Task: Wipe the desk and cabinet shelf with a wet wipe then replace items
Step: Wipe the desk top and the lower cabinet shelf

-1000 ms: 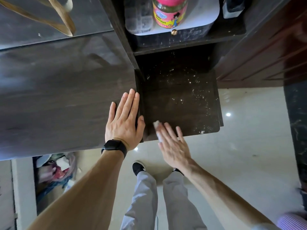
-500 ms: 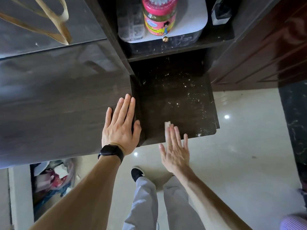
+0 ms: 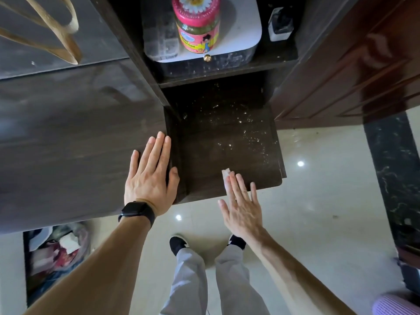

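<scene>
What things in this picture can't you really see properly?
Head view only:
- Wet wipe: mostly hidden under the right hand.
- Pink-lidded jar: label words too small, lid cut by the top edge.
- Bag of stuff below the desk: blurred, partly hidden by the desk edge.

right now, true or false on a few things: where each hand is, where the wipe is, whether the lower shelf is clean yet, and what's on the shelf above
1. The left hand lies flat on the desk. True.
2. The right hand holds the wet wipe up in the air. False: its flat fingers press the wipe onto the front edge of the lower shelf.
3. The lower shelf is wiped clean. False: white specks still dot its back and right side.
4. A pink-lidded jar stands on the upper shelf. True.
5. The watch is on the right wrist. False: it is on the left wrist.
</scene>
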